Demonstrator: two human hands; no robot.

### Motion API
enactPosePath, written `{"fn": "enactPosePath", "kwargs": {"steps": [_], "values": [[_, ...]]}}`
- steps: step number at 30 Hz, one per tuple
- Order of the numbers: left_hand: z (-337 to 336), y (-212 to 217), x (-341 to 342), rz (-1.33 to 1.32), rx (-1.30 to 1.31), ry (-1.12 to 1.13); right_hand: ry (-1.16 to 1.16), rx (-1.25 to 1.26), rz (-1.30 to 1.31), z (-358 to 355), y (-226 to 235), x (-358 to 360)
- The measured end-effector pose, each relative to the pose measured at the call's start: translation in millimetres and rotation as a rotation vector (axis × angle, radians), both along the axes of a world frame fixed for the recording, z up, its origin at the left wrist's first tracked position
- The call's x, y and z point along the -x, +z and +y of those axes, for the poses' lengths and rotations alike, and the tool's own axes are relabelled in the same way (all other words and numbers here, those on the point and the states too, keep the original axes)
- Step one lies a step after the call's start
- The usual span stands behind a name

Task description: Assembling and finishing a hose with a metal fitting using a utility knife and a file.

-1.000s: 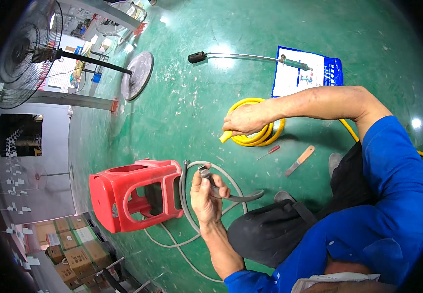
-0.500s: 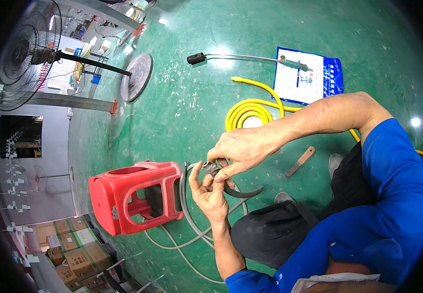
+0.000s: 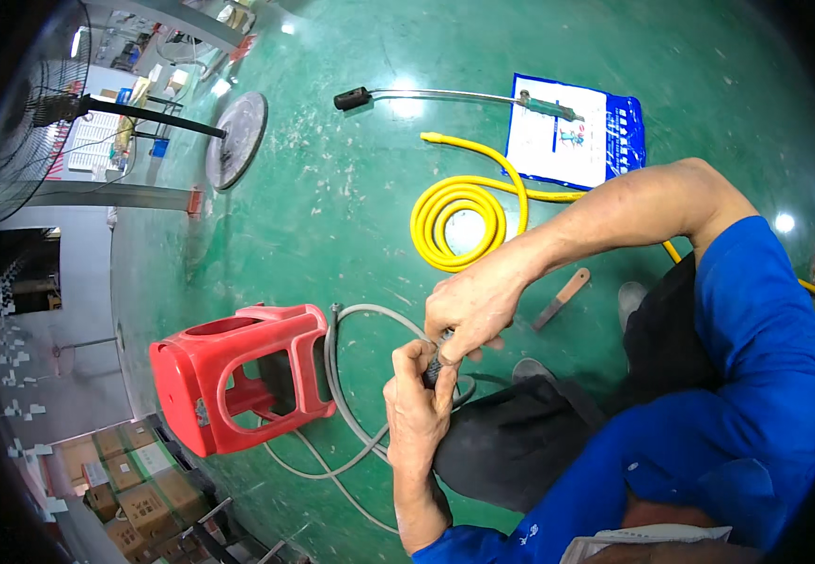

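Note:
Both my hands meet around a small dark fitting (image 3: 438,364), its surface rough and greyish, mostly covered by fingers. Its exact kind cannot be made out. My left hand (image 3: 415,404) grips it from below, thumb and fingers closed around it. From above, my right hand (image 3: 473,305) pinches its upper end with bent fingers. A grey hose (image 3: 331,362) loops on the floor just left of my hands and runs behind them. Its dark end seems to show past my left fingers, though where it joins the fitting is hidden.
A red plastic stool (image 3: 238,381) lies on its side at left. Ahead are a coiled yellow hose (image 3: 423,230), a torch with a long metal tube (image 3: 436,95) and a blue-white bag (image 3: 558,155). A wooden-handled scraper (image 3: 567,291) lies near my right forearm. A fan base (image 3: 238,141) stands far left.
My hands have moved slightly right and down relative to the stool and closed tighter around the fitting. My left fingers, earlier raised, are now curled. The whole view has shifted a little.

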State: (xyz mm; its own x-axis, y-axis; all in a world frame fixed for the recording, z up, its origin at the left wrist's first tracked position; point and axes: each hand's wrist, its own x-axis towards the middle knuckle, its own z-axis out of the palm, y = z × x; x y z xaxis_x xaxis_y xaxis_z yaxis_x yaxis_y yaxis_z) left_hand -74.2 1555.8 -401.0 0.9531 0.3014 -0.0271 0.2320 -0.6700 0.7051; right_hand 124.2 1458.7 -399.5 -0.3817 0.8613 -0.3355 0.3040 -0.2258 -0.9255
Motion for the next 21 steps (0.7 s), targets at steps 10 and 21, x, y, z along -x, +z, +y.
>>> {"fn": "enactPosePath", "kwargs": {"steps": [10,21], "values": [[5,15,2,0.206,-0.192,-0.376,-0.079,-0.471,0.048,-35,-28,30],[15,-3,1,0.565,0.323,-0.482,-0.092,-0.532,-0.156,-54,-39,47]]}}
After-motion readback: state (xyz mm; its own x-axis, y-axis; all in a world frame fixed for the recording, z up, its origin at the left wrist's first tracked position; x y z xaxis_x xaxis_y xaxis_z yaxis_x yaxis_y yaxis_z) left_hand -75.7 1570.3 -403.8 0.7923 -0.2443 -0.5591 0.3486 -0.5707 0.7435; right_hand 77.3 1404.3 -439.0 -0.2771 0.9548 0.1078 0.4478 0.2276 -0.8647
